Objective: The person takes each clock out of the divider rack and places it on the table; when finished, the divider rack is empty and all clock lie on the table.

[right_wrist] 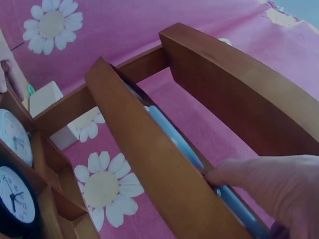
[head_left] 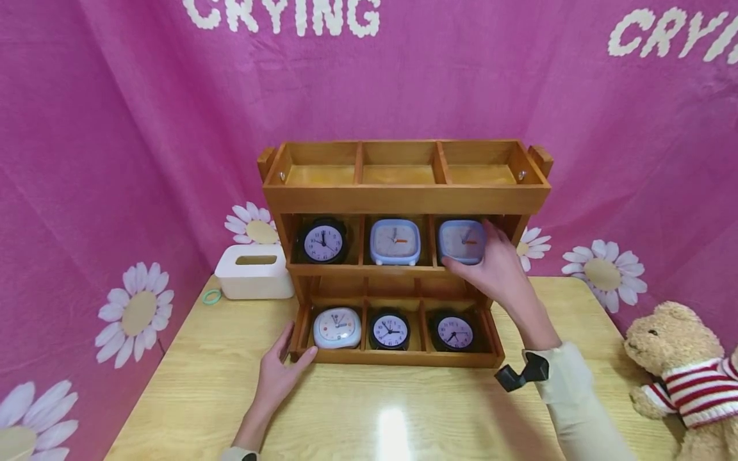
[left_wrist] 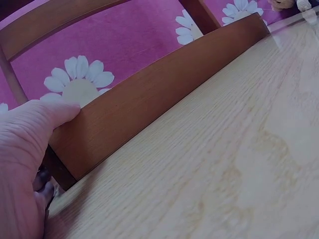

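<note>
Head view: shelf (head_left: 398, 360) was gripped by left hand (head_left: 278, 376); end blue clock (head_left: 460, 241), pinched by right hand (head_left: 500, 266), was best held level.

Your head cam looks fwd/down, far enough back for the whole shelf (head_left: 406, 200) & much of the counter (head_left: 334, 397). Your L wrist cam: low, close, facing R along the bottom front board (left_wrist: 164, 82). Your R: close, tilted, facing L; shares the white box (right_wrist: 46, 98) w/ head view.
</note>
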